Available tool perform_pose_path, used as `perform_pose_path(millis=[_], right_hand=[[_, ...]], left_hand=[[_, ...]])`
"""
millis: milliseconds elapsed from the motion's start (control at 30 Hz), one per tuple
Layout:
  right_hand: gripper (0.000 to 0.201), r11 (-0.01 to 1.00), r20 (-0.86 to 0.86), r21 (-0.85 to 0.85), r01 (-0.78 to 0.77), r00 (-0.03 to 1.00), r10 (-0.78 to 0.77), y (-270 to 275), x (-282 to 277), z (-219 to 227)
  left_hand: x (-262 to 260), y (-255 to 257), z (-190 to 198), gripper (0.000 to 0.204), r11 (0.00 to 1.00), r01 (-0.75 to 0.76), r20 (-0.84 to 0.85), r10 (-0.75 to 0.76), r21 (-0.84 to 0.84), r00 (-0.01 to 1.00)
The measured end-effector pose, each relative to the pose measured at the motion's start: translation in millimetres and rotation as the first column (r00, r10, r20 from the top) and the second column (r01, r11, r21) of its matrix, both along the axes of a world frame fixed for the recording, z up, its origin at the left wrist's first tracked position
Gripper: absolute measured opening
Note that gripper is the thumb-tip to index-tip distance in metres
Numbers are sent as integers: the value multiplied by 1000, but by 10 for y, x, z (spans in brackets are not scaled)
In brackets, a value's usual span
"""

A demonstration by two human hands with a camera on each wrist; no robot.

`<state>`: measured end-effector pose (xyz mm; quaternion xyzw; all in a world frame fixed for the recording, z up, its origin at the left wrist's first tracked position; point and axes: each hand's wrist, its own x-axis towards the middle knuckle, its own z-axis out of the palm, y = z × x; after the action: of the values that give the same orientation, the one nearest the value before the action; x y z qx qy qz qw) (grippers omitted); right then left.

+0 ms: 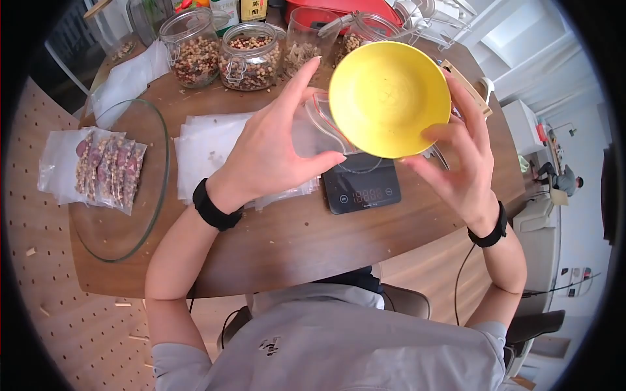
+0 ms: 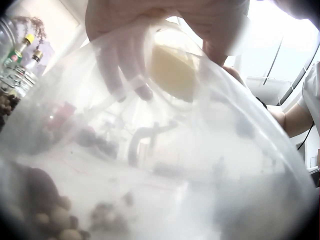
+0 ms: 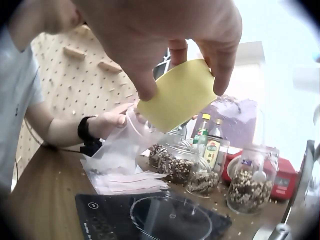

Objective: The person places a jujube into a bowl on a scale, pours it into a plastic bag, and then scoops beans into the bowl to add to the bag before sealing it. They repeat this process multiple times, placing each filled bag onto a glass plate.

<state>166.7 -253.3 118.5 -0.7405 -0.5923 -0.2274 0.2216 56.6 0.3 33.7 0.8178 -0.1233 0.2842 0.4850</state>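
Note:
My right hand (image 1: pixel 466 150) pinches a yellow bowl (image 1: pixel 391 98) by its rim, thumb and fingers on opposite sides. The bowl is tilted, its bare inside facing the head view. My left hand (image 1: pixel 267 143) holds a clear zip bag (image 3: pixel 120 145) by its mouth, thumb and index finger spread wide apart. Its other fingers show through the plastic in the left wrist view, where beans (image 2: pixel 60 217) and a dark red piece also show low down. The bowl's edge is right at the bag's mouth. Below the bowl lies a black kitchen scale (image 1: pixel 362 192).
Flat plastic bags (image 1: pixel 208 150) lie in a stack beside the scale. Filled bags (image 1: pixel 111 169) rest on a glass plate (image 1: pixel 160 195) at left. Glass jars (image 1: pixel 251 65) of beans and a red container (image 1: pixel 345 8) stand at the back. A person sits far right.

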Motion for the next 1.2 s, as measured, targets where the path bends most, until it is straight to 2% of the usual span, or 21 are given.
perform_pose_path(millis=[33, 67, 100, 167, 200, 367, 433, 500, 600, 633, 700, 767, 867, 967, 1067, 1167, 1200], right_hand=[[33, 998, -10, 7, 65, 998, -65, -28, 25, 11], [36, 992, -103, -12, 128, 986, -129, -101, 77, -52], [35, 986, -310, 26, 162, 940, -146, -138, 120, -152], [32, 964, -673, 79, 255, 727, -137, -221, 216, -404], [30, 959, -747, 30, 282, 644, -166, -280, 275, -534], [29, 970, -865, -12, 242, 485, -132, -282, 102, -943], [27, 975, -875, -11, 220, 470, -116, -277, 61, -1051], [33, 978, -829, -45, 203, 538, -150, -282, 53, -1106], [50, 984, -595, -20, 178, 789, -155, -247, 130, -1009], [66, 986, -603, 29, 165, 789, -115, -225, 233, -959], [69, 953, -831, 168, 254, 557, -2, -107, 492, -775], [70, 933, -917, 148, 329, 399, 4, 119, 662, -421], [66, 932, -886, 58, 358, 448, -117, 411, 1071, -211], [62, 942, -779, -24, 335, 585, -228, 656, 1415, -83], [58, 979, -637, -8, 203, 754, -161, 820, 1654, -17], [43, 943, -528, -118, 312, 784, -326, 924, 1756, 51], [40, 933, -602, -82, 350, 729, -326, 951, 1800, 14]], left_hand=[[-13, 6, 6, 110, 1000, -3, -33, 3, -10, 999], [-12, 15, -2, 110, 1000, -10, -34, 10, -11, 999], [-11, 25, -9, 110, 1000, -16, -35, 16, -13, 999], [-6, 36, -13, 110, 1000, -21, -39, 21, -17, 999], [-9, 33, -7, 110, 1000, -21, -40, 20, -19, 999], [-27, 3, 20, 110, 999, -22, -66, 21, -23, 998], [-22, -3, 9, 111, 1000, -17, -57, 15, -23, 998], [-22, -3, 9, 111, 1000, -15, -63, 14, -17, 998], [-23, -6, 6, 111, 999, -5, -66, 2, -42, 998], [-22, -1, 3, 111, 998, -1, -68, -3, -55, 998], [-14, 4, -9, 111, 999, -3, -57, 1, -41, 998], [-11, -7, -9, 111, 999, 6, -56, -8, -37, 998], [-25, -18, 9, 111, 999, 13, -54, -15, -41, 998], [-27, -17, 25, 111, 999, 19, -58, -22, -47, 998], [-34, -6, 45, 111, 998, 22, -72, -27, -60, 997], [-30, 3, 38, 111, 998, 18, -68, -22, -56, 997], [-31, 0, 48, 112, 998, 18, -72, -22, -58, 997]])
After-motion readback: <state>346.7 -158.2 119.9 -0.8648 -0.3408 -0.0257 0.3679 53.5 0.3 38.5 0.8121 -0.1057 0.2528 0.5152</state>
